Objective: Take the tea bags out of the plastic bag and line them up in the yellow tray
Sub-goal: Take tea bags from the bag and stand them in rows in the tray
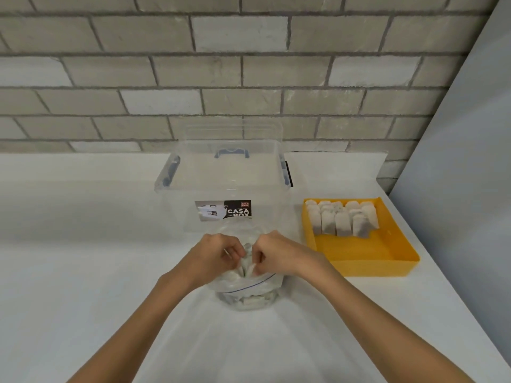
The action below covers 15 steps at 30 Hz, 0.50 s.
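Hands: left hand (218,252) and right hand (276,254) both pinch tea bags (247,265) at plastic bag (249,294) mouth, mid table (83,244) | yellow tray (367,255) at 2 o'clock, right hand nearer | filled rows at its 12 o'clock end

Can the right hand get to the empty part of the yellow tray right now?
Probably yes: the yellow tray lies just right of the right hand, nothing stands between them, and its near half is bare.
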Each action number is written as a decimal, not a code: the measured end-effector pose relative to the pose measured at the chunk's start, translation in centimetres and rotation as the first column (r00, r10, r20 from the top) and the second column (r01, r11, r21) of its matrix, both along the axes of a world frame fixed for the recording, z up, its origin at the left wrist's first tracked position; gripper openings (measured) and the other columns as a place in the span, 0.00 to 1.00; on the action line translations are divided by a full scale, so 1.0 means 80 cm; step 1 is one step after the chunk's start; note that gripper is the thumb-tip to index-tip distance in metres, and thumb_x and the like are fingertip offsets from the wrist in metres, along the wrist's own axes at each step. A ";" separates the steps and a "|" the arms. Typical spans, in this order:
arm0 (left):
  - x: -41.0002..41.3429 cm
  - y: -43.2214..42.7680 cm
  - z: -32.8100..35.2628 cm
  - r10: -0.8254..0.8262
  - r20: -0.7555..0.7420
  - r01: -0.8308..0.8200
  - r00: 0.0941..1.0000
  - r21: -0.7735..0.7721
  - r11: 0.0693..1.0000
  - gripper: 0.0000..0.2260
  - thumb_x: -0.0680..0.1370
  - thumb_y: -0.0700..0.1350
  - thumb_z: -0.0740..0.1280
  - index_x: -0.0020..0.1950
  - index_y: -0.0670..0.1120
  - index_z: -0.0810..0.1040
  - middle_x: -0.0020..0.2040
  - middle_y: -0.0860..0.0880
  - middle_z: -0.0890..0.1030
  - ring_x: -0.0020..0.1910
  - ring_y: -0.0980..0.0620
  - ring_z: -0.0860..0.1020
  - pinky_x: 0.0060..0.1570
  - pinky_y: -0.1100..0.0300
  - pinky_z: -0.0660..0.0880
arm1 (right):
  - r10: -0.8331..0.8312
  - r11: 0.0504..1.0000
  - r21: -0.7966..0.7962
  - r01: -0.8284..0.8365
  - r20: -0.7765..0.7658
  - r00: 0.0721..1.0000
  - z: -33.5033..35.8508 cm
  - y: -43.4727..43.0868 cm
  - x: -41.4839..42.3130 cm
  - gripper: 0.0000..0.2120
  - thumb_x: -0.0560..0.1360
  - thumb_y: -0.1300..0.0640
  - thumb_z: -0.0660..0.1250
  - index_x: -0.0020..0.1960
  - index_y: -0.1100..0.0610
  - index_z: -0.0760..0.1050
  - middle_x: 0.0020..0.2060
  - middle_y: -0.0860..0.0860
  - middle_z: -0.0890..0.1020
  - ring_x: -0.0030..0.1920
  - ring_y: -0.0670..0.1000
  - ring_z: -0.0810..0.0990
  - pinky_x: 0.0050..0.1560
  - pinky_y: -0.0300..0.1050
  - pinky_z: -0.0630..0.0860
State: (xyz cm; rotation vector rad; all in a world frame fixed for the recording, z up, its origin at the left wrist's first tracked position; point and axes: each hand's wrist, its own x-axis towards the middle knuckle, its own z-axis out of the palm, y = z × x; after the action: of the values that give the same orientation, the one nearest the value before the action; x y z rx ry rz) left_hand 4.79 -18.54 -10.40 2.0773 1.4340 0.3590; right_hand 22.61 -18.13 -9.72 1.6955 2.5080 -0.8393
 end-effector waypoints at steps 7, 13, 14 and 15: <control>-0.001 -0.011 0.008 0.129 0.262 -0.103 0.957 -0.109 0.989 0.04 0.75 0.43 0.72 0.48 0.50 0.82 0.41 0.54 0.84 0.37 0.60 0.80 0.44 0.67 0.75 | -0.204 0.976 -0.003 0.218 -0.370 0.906 0.016 0.007 0.017 0.05 0.72 0.62 0.69 0.39 0.54 0.77 0.34 0.51 0.81 0.34 0.46 0.77 0.35 0.35 0.72; 0.004 -0.020 0.019 0.244 0.529 -0.082 0.813 -0.311 0.947 0.11 0.73 0.47 0.73 0.54 0.49 0.80 0.46 0.48 0.85 0.47 0.53 0.83 0.48 0.63 0.77 | -0.567 0.822 -0.496 0.279 -0.758 0.322 0.034 0.001 0.015 0.03 0.76 0.66 0.66 0.44 0.60 0.74 0.36 0.57 0.82 0.34 0.49 0.84 0.30 0.37 0.76; 0.006 -0.020 0.019 0.251 0.563 -0.068 0.787 -0.326 0.943 0.10 0.73 0.46 0.73 0.54 0.48 0.80 0.46 0.45 0.85 0.47 0.51 0.83 0.49 0.61 0.78 | -0.599 0.799 -0.549 0.244 -0.762 0.247 0.034 0.000 0.014 0.03 0.76 0.66 0.65 0.44 0.61 0.74 0.36 0.58 0.82 0.35 0.50 0.84 0.30 0.37 0.76; 0.007 -0.021 0.019 0.267 0.600 -0.067 0.754 -0.335 0.940 0.10 0.74 0.44 0.72 0.54 0.45 0.80 0.46 0.42 0.84 0.47 0.48 0.83 0.48 0.60 0.78 | -0.622 0.782 -0.585 0.218 -0.759 0.195 0.033 -0.001 0.014 0.03 0.76 0.66 0.65 0.44 0.61 0.74 0.37 0.58 0.82 0.36 0.50 0.84 0.31 0.37 0.76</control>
State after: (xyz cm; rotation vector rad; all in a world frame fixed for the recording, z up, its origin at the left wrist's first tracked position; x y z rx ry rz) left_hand 5.37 -20.20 -8.85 1.3775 1.1549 0.7914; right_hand 23.71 -18.23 -7.08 2.1359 1.8057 -2.9136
